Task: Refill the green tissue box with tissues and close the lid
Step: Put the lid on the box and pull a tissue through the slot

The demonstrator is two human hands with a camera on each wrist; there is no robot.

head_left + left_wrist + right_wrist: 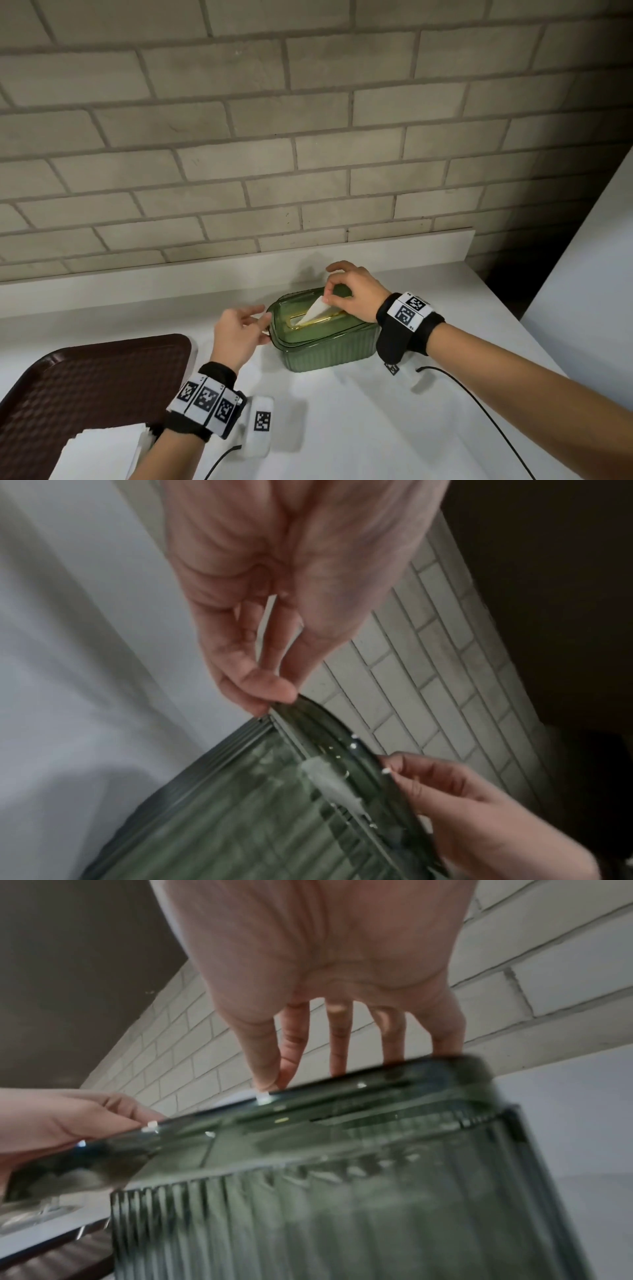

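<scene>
In the lower middle of the frame, the green tissue box point(322, 337) stands on the white desk point(359, 428), lid point(318, 325) on, the right hand point(352, 294) pinching a tissue point(317, 310) at the slot, the left hand point(239, 332) touching the lid edge with loose fingers.

The tissue box point(325, 353) is translucent green with ribbed walls, its slot edged gold. The tissue point(317, 310) is white, the tabletop point(359, 428) white, the tray point(85, 383) dark brown and cross-hatched, the brick wall point(274, 137) pale grey.
</scene>
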